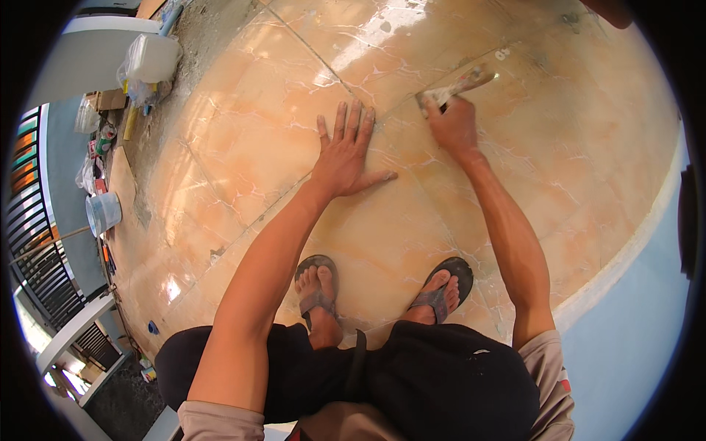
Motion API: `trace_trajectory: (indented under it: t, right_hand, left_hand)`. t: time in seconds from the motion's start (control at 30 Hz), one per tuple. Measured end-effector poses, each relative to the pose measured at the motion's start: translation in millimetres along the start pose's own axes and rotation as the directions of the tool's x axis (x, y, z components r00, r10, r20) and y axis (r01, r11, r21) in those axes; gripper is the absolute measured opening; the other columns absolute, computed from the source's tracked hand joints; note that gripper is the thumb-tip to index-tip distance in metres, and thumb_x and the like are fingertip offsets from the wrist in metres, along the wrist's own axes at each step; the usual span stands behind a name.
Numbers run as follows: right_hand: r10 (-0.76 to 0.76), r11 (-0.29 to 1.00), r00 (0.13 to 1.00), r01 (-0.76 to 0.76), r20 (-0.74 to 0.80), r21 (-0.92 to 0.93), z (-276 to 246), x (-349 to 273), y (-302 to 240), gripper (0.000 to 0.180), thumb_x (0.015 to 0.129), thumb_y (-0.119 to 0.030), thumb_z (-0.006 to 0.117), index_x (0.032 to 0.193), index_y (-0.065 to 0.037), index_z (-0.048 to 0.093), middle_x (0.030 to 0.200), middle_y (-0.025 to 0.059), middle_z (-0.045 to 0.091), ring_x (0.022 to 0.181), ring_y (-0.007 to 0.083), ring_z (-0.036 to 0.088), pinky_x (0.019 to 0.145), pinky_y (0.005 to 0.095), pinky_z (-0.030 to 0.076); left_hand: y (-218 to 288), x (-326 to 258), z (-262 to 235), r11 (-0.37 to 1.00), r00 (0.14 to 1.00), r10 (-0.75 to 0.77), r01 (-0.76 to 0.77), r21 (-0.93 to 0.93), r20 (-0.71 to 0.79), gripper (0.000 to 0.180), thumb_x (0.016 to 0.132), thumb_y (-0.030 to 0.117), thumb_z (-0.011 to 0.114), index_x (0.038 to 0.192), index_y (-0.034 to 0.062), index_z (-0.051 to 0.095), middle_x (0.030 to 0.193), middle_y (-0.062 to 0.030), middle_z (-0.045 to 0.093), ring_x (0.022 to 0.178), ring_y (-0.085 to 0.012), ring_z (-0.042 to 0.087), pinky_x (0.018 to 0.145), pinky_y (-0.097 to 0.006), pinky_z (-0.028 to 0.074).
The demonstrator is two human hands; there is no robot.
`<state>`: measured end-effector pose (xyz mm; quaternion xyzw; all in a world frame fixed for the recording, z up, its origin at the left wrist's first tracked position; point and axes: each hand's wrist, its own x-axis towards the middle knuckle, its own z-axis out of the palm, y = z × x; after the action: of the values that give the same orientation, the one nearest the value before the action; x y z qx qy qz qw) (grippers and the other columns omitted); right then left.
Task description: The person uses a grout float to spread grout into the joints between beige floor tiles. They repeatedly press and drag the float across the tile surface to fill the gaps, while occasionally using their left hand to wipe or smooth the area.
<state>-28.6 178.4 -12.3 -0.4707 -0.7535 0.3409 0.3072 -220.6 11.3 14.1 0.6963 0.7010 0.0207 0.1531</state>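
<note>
My left hand (346, 151) lies flat on the glossy orange marble-pattern floor tile (250, 140), fingers spread, holding nothing. My right hand (452, 125) grips a flat scraper-like tool (460, 84) whose blade end rests on the grout joint between tiles. The tool's handle points up and to the right. Both forearms reach down from my crouched body, and my feet in dark sandals (316, 287) stand on the tiles below the hands.
A small grey bucket (103, 213) sits at the left edge of the tiling, with bags, cartons and a white plastic container (151, 59) farther back. A dark metal railing (37, 242) runs along the left. A white raised border (625, 250) and a blue wall bound the right.
</note>
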Motion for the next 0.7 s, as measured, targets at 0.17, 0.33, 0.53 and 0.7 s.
trace_trajectory:
  t: [0.17, 0.33, 0.53, 0.7]
  right_hand:
    - [0.194, 0.965, 0.963, -0.222, -0.187, -0.142, -30.7, 27.5, 36.5, 0.036, 0.095, -0.031, 0.069, 0.078, 0.001, 0.072, 0.073, 0.0213, 0.072, 0.069, 0.0388, 0.072, 0.065, 0.0481, 0.054]
    - [-0.019, 1.000, 1.000, 0.019, -0.004, 0.001, 6.8, -18.9, -7.9, 0.035, 0.094, -0.029, 0.070, 0.078, 0.003, 0.072, 0.071, 0.0213, 0.071, 0.066, 0.0372, 0.072, 0.062, 0.0459, 0.052]
    - [0.086, 0.996, 0.994, -0.084, -0.070, 0.029, 13.9, -27.4, -14.6, 0.033, 0.093, -0.025, 0.070, 0.079, 0.005, 0.070, 0.071, 0.0253, 0.068, 0.066, 0.0414, 0.070, 0.061, 0.0463, 0.051]
    - [0.144, 0.987, 0.979, -0.152, 0.145, 0.044, 10.6, -21.8, -34.2, 0.031, 0.092, -0.024, 0.069, 0.081, 0.005, 0.071, 0.077, 0.0271, 0.069, 0.072, 0.0432, 0.070, 0.066, 0.0485, 0.053]
  left_hand:
    - [1.7, 3.3, -0.4, 0.999, 1.000, 0.015, -0.015, -0.029, -0.016, 0.129, 0.079, 0.081, 0.065, 0.166, 0.0030, 0.011, 0.172, -0.0274, 0.007, 0.159, -0.0496, 0.000, 0.117, -0.078, 0.000]
    - [0.6, 0.0, -1.5, 1.000, 1.000, 0.014, -0.014, -0.018, -0.004, 0.130, 0.079, 0.084, 0.064, 0.166, 0.0019, 0.012, 0.172, -0.0282, 0.007, 0.159, -0.0497, 0.001, 0.117, -0.078, 0.000]
    - [1.4, 3.8, 0.3, 0.999, 1.000, 0.019, -0.020, -0.037, -0.021, 0.130, 0.079, 0.085, 0.062, 0.166, 0.0012, 0.012, 0.172, -0.0282, 0.008, 0.159, -0.0497, 0.001, 0.117, -0.079, 0.000]
    - [-2.6, -1.3, 4.1, 1.000, 0.999, -0.009, 0.010, 0.019, -0.037, 0.132, 0.076, 0.091, 0.056, 0.166, 0.0031, 0.016, 0.173, -0.0231, 0.008, 0.160, -0.0450, 0.001, 0.118, -0.078, -0.001]
